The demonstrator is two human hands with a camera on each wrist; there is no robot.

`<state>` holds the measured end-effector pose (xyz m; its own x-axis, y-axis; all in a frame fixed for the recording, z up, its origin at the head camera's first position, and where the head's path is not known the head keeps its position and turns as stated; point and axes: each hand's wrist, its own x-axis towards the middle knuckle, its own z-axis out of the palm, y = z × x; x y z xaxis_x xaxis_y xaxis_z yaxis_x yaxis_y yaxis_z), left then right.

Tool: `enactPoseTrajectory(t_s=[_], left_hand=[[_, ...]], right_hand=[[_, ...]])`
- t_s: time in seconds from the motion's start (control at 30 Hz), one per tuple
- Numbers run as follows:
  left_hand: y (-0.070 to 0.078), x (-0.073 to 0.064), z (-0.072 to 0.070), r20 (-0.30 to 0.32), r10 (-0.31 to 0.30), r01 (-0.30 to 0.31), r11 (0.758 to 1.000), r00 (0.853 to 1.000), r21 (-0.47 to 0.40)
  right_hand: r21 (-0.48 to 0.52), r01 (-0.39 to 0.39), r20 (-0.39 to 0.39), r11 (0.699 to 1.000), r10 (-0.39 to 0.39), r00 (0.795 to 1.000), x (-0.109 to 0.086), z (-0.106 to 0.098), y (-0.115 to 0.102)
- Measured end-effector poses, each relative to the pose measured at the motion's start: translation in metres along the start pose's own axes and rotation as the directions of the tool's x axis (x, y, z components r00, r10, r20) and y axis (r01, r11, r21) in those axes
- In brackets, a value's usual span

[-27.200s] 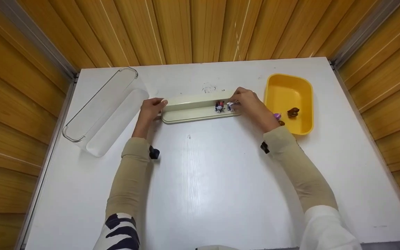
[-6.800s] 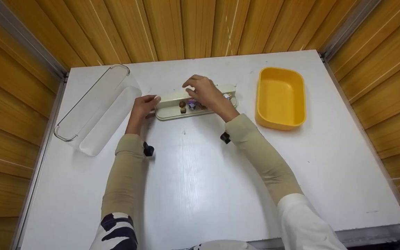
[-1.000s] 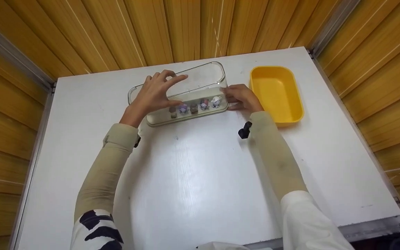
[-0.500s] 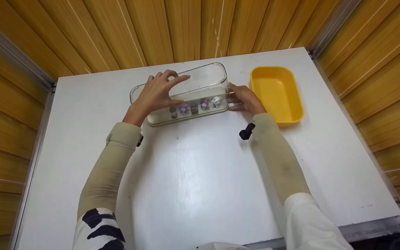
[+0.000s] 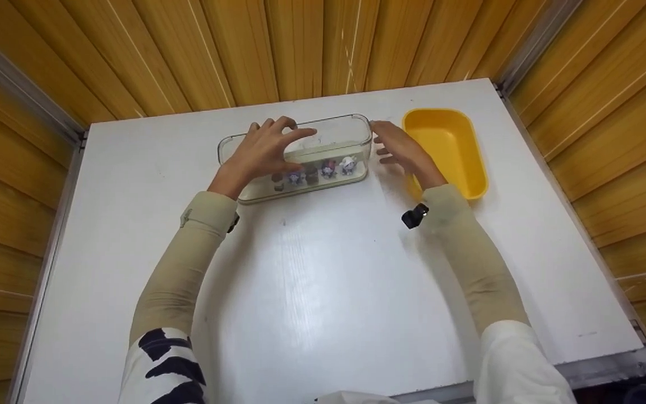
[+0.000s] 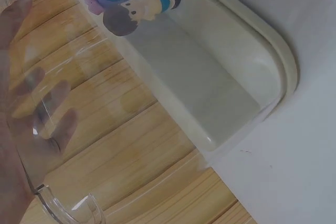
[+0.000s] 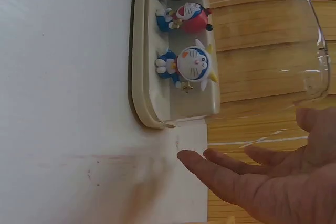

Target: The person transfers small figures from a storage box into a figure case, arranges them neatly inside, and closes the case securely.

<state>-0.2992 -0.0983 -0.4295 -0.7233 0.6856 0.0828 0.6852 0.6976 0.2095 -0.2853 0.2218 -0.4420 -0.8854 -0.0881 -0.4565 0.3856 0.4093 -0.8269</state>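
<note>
A clear plastic cover (image 5: pixel 334 130) stands over a long cream tray (image 5: pixel 258 193). My left hand (image 5: pixel 261 148) spans the cover from above and grips it. Through the cover, several small figurines stand in a row on the tray, among them a white-horned one (image 7: pixel 194 64), a red one (image 7: pixel 191 18) and a brown-haired one (image 6: pixel 149 9). At the tray's right end my right hand (image 5: pixel 404 147) holds its fingers straight and spread, with the thumb close to the cover's upper corner; whether it touches, I cannot tell. The left wrist view shows the left fingers (image 6: pixel 55 100) through the clear plastic.
A yellow bin (image 5: pixel 483 163) with nothing visible inside stands right of the tray, partly behind my right hand and wrist. The white table (image 5: pixel 323 280) extends in front of the tray. Wood-patterned panels (image 5: pixel 278 50) rise behind and at both sides.
Earlier, figurines lay in the yellow bin and the cover lay at the left; both are now at the tray. Lately the cover's top has come lower, and my right hand has shifted up and outward.
</note>
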Motion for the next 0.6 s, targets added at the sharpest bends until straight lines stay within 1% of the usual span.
enactPoseTrajectory(t_s=[0.13,0.23,0.3,0.33,0.37,0.4,0.43,0.47,0.53,0.6], left_hand=[[-0.001,0.003,0.002,0.013,-0.004,0.004,0.999,1.0,0.044],[-0.003,0.002,0.003,0.018,-0.012,0.011,0.998,1.0,0.056],[-0.004,0.0,0.004,0.019,-0.015,0.014,0.998,1.0,0.059],[-0.004,0.0,0.005,0.021,-0.014,0.012,0.998,1.0,0.065],[-0.003,0.0,0.005,0.022,-0.01,0.008,0.997,1.0,0.08],[-0.003,-0.001,0.006,0.024,-0.002,0.0,0.994,1.0,0.106],[-0.001,-0.001,0.005,0.03,0.005,-0.009,0.99,1.0,0.142],[0.0,-0.003,0.004,0.037,0.009,-0.016,0.984,0.999,0.177],[0.006,-0.006,0.001,0.043,0.023,-0.033,0.97,0.999,0.241],[0.013,-0.011,-0.005,0.033,0.041,-0.049,0.959,0.999,0.278]], right_hand=[[-0.099,0.089,-0.052,0.991,-0.095,0.994,-0.015,-0.009,-0.005],[-0.186,0.118,-0.068,0.975,-0.132,0.989,-0.022,-0.009,-0.008],[-0.257,0.16,-0.078,0.953,-0.185,0.98,-0.025,-0.007,-0.008],[-0.3,0.186,-0.082,0.936,-0.22,0.972,-0.027,-0.007,-0.007],[-0.348,0.217,-0.085,0.912,-0.261,0.962,-0.029,-0.006,-0.006],[-0.397,0.252,-0.083,0.883,-0.308,0.948,-0.031,-0.004,-0.005],[-0.444,0.293,-0.073,0.847,-0.36,0.93,-0.033,-0.002,-0.004],[-0.489,0.339,-0.053,0.804,-0.415,0.908,-0.036,0.0,-0.003],[-0.582,0.419,0.005,0.697,-0.512,0.859,-0.042,0.007,-0.002],[-0.658,0.488,0.082,0.574,-0.59,0.804,-0.05,0.013,-0.001]])
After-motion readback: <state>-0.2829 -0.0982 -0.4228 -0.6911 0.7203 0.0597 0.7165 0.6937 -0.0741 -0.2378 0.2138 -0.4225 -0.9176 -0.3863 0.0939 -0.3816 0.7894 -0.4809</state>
